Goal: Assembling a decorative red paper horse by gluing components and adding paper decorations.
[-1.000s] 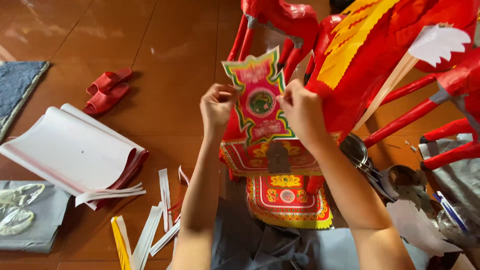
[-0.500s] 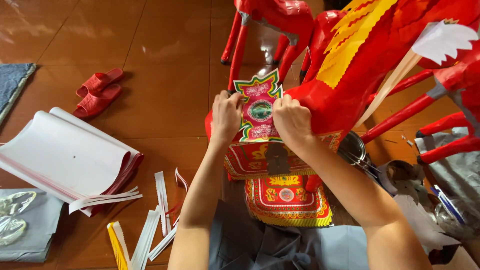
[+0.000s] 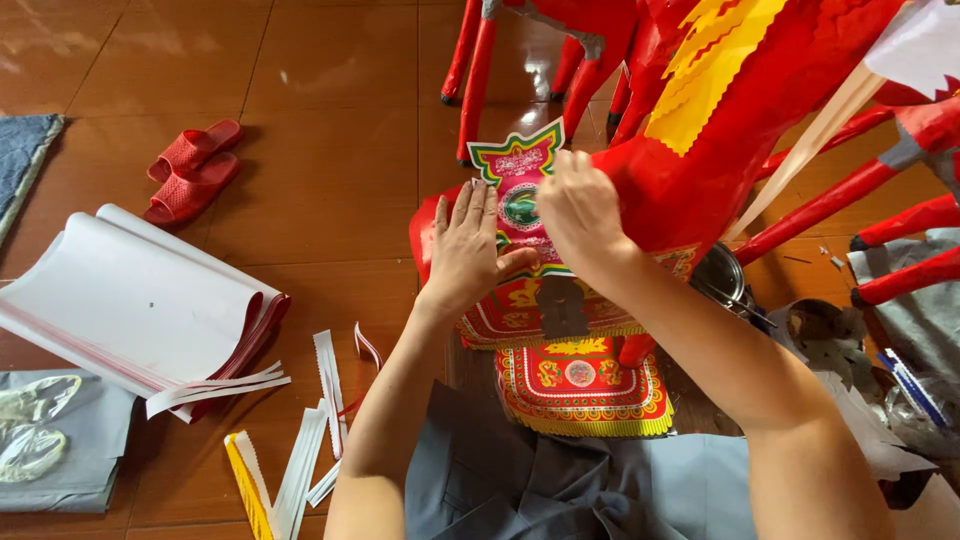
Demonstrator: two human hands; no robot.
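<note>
Floor: glossy brown tiles (image 3: 300, 120) across the whole view; a blue-grey mat (image 3: 25, 150) at the far left edge.
Paper figure: a large red papier-mâché animal (image 3: 720, 150) on thin red legs fills the upper right; a yellow zigzag-edged paper strip (image 3: 710, 70) runs down its side.
Decorated panel: a pink, green and yellow printed paper cut-out (image 3: 520, 195) with a pointed top lies against the red figure's rump, between the two hands.
Left hand: the left hand (image 3: 468, 250) lies flat with fingers spread and straight, palm pressed on the panel's left edge and on the red surface beside it.
Right hand: the right hand (image 3: 582, 215) is curled, fingertips bent down and pressing on the panel's right side where it meets the red body; whether it pinches the paper edge cannot be told.
Below the hands: more ornate red-and-yellow fringed panels (image 3: 580, 380) hang or lie stacked under the figure; grey trousers (image 3: 560, 480) at the bottom.
Left of the person: a thick stack of white sheets with red undersides (image 3: 130, 300), curled open; loose white paper strips (image 3: 320, 400) and a yellow one (image 3: 245, 485) near it; a pair of red slippers (image 3: 195, 170) well apart; grey cloth with clear plastic (image 3: 50, 440) in the corner.
Right side: a round metal tin (image 3: 720, 275) just beside the right forearm; scraps and grey cloth (image 3: 900, 320) beyond.
</note>
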